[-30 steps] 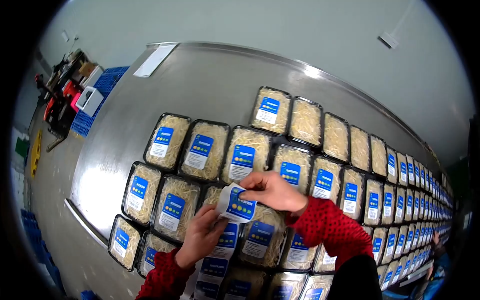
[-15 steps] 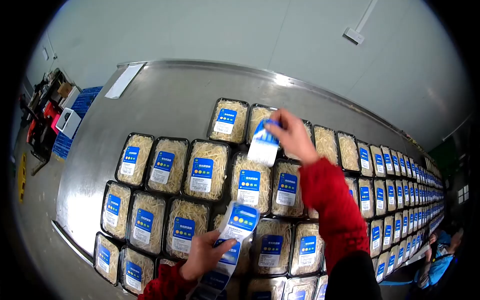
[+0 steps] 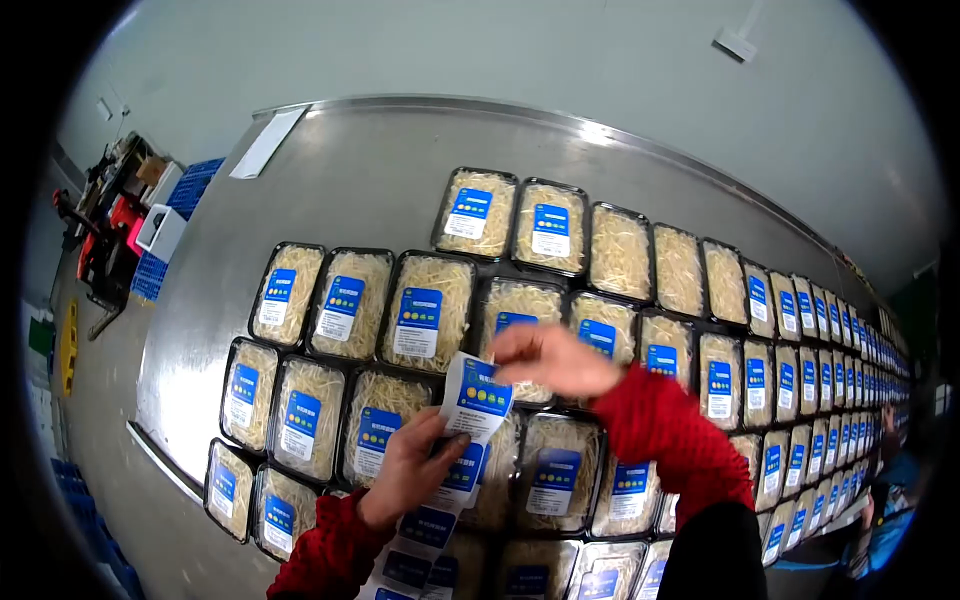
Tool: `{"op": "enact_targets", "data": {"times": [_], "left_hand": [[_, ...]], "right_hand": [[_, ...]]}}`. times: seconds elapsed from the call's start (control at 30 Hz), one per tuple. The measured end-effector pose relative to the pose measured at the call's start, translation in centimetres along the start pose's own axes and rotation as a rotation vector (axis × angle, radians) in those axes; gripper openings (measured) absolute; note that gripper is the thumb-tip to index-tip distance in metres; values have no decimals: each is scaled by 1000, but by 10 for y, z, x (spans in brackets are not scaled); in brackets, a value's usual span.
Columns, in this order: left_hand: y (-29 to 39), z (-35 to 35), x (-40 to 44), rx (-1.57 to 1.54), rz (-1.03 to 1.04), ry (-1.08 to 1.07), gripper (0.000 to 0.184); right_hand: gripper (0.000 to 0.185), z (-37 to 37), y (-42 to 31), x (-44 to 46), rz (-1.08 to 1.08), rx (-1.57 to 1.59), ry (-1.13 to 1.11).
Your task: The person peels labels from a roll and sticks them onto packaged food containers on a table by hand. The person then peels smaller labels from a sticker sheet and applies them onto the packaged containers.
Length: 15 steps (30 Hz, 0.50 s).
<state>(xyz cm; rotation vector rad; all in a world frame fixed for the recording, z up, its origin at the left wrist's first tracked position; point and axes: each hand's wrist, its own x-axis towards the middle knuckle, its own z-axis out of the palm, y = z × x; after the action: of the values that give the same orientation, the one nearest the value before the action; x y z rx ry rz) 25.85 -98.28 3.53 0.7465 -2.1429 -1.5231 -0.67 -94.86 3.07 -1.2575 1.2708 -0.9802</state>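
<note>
Left margin: a white bin [image 3: 161, 231] sits beside blue crates [image 3: 195, 186] on the floor, apart from the steel table [image 3: 370, 190]. At the table's far left corner lies a white sheet [image 3: 268, 143]. Left of centre, black trays [image 3: 428, 308] of pale strands stand in slanting rows, each with a blue-and-white label on its top.

Centre: the left hand [image 3: 412, 462] pinches a strip of labels [image 3: 468, 468] between thumb and fingers. The strip's long axis runs from lower left to upper right; its tail hangs below the hand over the nearest trays, and its upper end rises past the fingertips. That end, bearing the top label [image 3: 482, 388], lies between the two hands, up and to the right of the left hand and just left of the right hand's fingers. The right hand [image 3: 562, 362], in a red sleeve, is the nearer to its edge. Its fingers are loosely bent and blurred; whether they grasp the label cannot be told.

Right of centre: beyond the right hand, in the far row, lie three trays without a visible label [image 3: 620, 252], long axes pointing roughly away from the wearer. Right margin: a person in blue [image 3: 890, 525] stands beside the receding rows.
</note>
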Motion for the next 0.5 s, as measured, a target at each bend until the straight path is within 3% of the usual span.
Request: {"op": "enact_targets", "data": {"times": [0.1,0.17,0.2,0.33,0.37,0.4,0.47,0.5], "left_hand": [[-1,14,0,352,273,152,19],[9,25,9,221,302,83,18],[13,29,13,103,315,25,16],[22,61,11,-102,-15,58,16],[29,65,7,-13,-76,74,20],[31,69,4,-45,-164,17,24],[20,84,-7,-93,-204,19,26],[20,88,-9,-92,-205,21,26]], "right_hand": [[14,35,6,-44,-3,163,129],[12,47,2,-66,7,130,194],[14,49,-1,-76,-107,-58,229],[15,48,-5,-112,-51,-14,388],[13,34,-5,-113,-102,-108,430],[11,12,-10,-109,-159,-200,471],[11,-69,-43,-86,4,-272,661],[16,-120,-25,-65,-171,-287,702]]}}
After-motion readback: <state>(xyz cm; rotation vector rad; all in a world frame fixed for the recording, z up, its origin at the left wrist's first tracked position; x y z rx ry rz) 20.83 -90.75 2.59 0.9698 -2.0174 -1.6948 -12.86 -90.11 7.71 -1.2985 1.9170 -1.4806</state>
